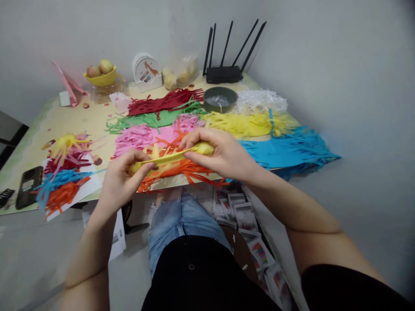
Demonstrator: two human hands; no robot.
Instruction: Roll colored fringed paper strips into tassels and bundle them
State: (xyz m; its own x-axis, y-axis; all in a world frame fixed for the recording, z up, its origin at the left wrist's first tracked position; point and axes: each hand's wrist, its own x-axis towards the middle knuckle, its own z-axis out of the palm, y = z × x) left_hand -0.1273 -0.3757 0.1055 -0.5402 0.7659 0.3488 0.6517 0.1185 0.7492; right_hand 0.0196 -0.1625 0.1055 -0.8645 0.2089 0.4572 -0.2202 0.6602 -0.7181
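Note:
Between my two hands a strip of yellow tissue paper [170,158] is stretched level, narrow in the middle and bunched at its ends. My left hand [128,172] pinches the left end between thumb and fingers. My right hand [215,151] is closed on the right end, where a yellow wad shows past the thumb. Just under the strip lies orange fringed paper [194,166] at the table's front edge. Pink fringed paper [136,140] lies behind it, and blue fringed paper [279,151] spreads to the right of my right hand.
Green [155,120], dark red [165,101] and yellow fringed paper [240,124] lie farther back, near a round dark bowl [220,98] and a router [224,74]. Finished-looking colored tassels [66,179] and a phone [29,188] are at left. Packets [246,216] sit below the table.

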